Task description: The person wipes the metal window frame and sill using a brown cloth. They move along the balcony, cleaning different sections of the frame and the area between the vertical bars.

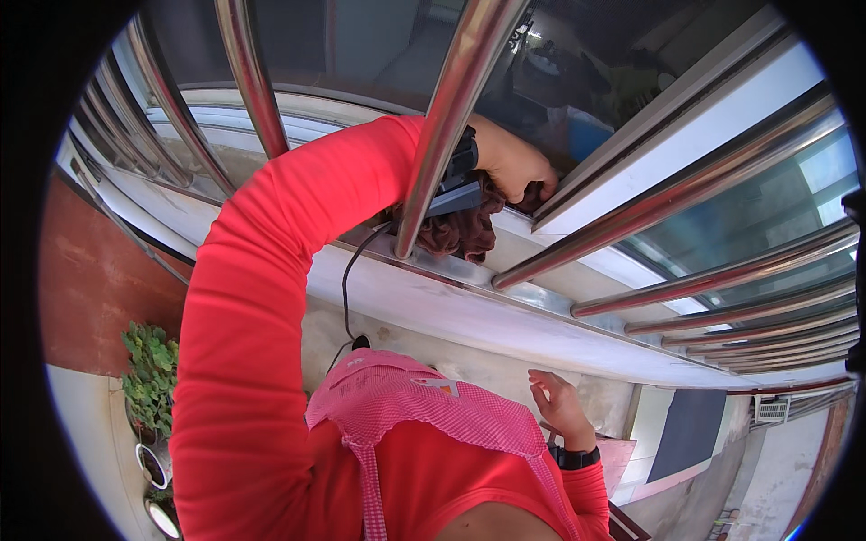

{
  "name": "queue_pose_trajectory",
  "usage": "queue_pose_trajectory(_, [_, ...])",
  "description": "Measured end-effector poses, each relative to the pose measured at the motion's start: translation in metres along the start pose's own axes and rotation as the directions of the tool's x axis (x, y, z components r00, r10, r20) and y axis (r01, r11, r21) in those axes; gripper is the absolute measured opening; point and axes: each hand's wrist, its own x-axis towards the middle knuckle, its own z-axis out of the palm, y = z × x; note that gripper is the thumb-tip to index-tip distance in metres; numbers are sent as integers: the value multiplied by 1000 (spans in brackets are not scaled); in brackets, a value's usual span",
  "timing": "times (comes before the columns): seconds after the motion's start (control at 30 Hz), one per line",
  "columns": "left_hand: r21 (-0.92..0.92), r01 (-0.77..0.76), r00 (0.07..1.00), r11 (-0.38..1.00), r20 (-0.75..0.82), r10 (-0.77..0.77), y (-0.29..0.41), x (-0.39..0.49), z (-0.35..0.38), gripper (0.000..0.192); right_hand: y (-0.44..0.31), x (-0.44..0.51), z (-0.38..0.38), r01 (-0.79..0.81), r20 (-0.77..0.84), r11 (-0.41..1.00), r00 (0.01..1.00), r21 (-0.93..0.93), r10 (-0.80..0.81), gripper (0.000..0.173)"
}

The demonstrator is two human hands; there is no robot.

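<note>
My left hand (517,166) reaches between the metal bars, past a thick upright bar (443,128). Its curled fingers hold part of a crumpled brown cloth (460,233) at the corner of the window frame (609,132). Most of the cloth bunches below the wrist, on the sill; the bar hides some of it. A black band and a grey device (454,199) sit at that wrist, and a black cable (346,284) hangs near them. Lower right, my right hand (560,406) is held away from the bars, fingers slightly bent and apart, holding nothing. It wears a black wristband (575,458).
Shiny metal bars (670,203) stand in a row before the window, set in a metal rail (541,297) above a white ledge (473,318). Potted green plants (150,379) stand at the left. A pink checked apron (433,399) covers my front.
</note>
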Motion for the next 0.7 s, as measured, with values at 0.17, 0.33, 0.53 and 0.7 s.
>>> queue_pose_trajectory(0.17, [75,-87,988,993,131,76,-6,3,1,58,25,-6,-32,-36,118,995,992,-95,47,25])
queue_pose_trajectory(0.33, [136,-60,995,989,82,49,-4,-4,6,56,44,3,-48,-30,150,993,988,-112,47,25])
queue_pose_trajectory(0.53, [354,-22,995,935,103,-15,7,-5,9,55,49,19,-47,30,193,997,981,-77,-14,25])
queue_pose_trajectory(0.7, [390,-32,998,920,56,11,12,-10,12,52,50,31,-48,44,219,995,975,-88,-24,23])
